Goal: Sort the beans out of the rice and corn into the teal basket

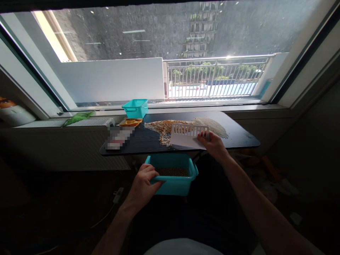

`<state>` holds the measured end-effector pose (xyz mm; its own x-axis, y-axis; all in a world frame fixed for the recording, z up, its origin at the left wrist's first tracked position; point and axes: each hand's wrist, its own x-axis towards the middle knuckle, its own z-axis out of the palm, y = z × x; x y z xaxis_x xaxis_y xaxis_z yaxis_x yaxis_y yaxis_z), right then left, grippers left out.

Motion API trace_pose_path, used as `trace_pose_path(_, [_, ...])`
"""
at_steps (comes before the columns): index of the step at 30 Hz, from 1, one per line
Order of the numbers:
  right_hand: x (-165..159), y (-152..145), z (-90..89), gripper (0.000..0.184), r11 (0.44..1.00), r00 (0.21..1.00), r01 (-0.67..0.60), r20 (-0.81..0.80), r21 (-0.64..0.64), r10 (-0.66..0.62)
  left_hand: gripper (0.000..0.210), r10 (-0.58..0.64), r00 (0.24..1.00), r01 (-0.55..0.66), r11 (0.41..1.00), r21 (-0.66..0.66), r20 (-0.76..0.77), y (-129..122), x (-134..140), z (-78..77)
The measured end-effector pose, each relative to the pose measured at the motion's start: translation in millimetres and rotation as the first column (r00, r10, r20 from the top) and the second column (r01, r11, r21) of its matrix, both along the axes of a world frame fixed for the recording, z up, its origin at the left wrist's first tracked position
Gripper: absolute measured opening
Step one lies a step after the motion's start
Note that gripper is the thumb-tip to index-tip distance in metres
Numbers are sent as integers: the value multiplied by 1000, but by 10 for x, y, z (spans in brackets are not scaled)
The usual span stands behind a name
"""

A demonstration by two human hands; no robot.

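Observation:
My left hand (146, 181) is closed on the near left rim of a turquoise plastic bin (174, 186) just below the table's front edge. Brown beans or kernels (174, 172) cover the bin's bottom. In my right hand (212, 143) is a flat white plastic piece with a row of slots (186, 141), held over the dark table (143, 143). Behind and left of it spreads a mix of orange-brown kernels and white grains (164, 127). A pile of white grains (212, 124) lies farther right. The slotted piece hides part of the mix.
Another turquoise bin (136, 109) stands at the table's back left, by the window. An orange-and-white packet (130, 122) and a blurred-out item (119, 138) lie at the left. A green cloth (79, 118) rests on the radiator (63, 145). A power strip (118, 194) is below left.

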<state>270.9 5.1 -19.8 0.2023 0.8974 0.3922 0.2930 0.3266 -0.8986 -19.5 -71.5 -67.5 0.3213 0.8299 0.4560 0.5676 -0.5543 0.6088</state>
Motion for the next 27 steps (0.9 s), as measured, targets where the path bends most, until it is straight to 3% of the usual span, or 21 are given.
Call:
trace_pose_path(16, [147, -83, -77, 44, 998, 998, 57, 9, -11, -57, 14, 9, 1000, -9, 1000, 30, 19, 8, 14, -9])
trace_pose_path(27, [140, -189, -66, 42, 1000, 1000, 15, -10, -20, -15, 13, 6, 1000, -7, 999, 40, 24, 11, 13, -8])
